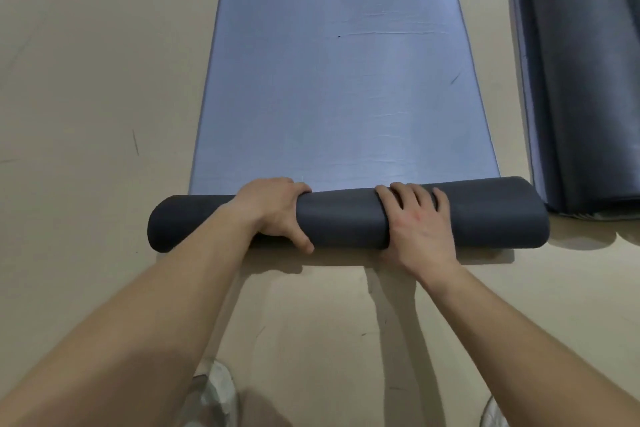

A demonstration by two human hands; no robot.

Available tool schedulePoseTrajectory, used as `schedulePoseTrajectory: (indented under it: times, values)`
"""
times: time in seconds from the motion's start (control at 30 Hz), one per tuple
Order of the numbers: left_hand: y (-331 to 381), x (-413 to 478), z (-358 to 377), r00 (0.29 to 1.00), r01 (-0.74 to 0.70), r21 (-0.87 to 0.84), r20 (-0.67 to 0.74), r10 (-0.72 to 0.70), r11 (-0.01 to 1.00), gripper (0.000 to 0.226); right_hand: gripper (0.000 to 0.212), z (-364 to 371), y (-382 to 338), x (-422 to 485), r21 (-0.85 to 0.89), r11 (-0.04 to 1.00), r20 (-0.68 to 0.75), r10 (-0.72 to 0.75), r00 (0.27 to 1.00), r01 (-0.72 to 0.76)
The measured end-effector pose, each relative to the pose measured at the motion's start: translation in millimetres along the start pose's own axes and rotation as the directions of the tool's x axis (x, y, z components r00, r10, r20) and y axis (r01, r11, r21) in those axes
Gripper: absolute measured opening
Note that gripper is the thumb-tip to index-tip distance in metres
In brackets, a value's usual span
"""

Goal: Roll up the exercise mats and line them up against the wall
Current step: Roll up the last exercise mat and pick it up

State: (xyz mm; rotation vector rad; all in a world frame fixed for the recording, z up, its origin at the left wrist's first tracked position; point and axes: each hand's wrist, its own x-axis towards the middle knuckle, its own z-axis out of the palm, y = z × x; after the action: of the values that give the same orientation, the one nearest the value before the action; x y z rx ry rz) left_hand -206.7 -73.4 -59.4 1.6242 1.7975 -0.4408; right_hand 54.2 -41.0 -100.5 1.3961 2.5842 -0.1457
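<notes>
1. The floor (86,80) on the left is smooth, pale tan, faintly scuffed — bare and hard, so a foam roll looks likely to slide on it if pushed carelessly.
2. The left hand (277,208) is clamped over the near roll, fingers curled across the top and thumb hooked down the near side.
3. The mat (346,80) lies in the middle, stretching away from the person: its flat part is blue-grey, matte, finely ribbed, with creases and small metal eyelets at the far end. Its near end is wound into a dark roll (343,218), a soft cylinder lying left to right.
4. It seems light, thick and springy — likely to unwind if released. Holding it well apart, on top, seems the way to keep the roll even.
5. The right hand (419,222) lies flat, fingers spread over the top of the roll, pressing down.
6. At the far right, a second mat (575,97) sits loosely rolled, just beside the first roll's end; its layers look slack.
7. Near the bottom edge, pale shoes (216,388) show.
</notes>
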Motion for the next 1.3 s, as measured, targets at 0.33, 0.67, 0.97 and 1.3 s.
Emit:
schedulePoseTrajectory:
  times: [0.33, 0.67, 0.97, 1.3]
  values:
    - [-12, 24, -21, 0.988, 0.026, 0.039, -0.153, -0.020, 0.999, 0.109, 0.113, -41, 3, 64, 0.035, 0.999, 0.165, 0.022, 0.986, -0.028]
    - [-12, 17, -15, 0.907, 0.136, 0.126, -0.414, -0.073, 0.983, 0.110, 0.076, -72, 4, 98, 0.003, 0.997, 0.167, -0.080, 0.983, 0.081]
    - [-7, -1, -3, 0.996, 0.091, -0.143, 0.035, -0.087, 0.985, 0.091, 0.130, -49, -2, 19, 0.016, 0.996, 0.140, -0.094, 0.986, 0.092]
    - [8, -5, 61, 0.890, 0.179, 0.151, -0.445, -0.094, 0.972, 0.140, 0.137, -53, 12, 89, 0.139, 0.987, 0.328, -0.122, 0.937, 0.080]
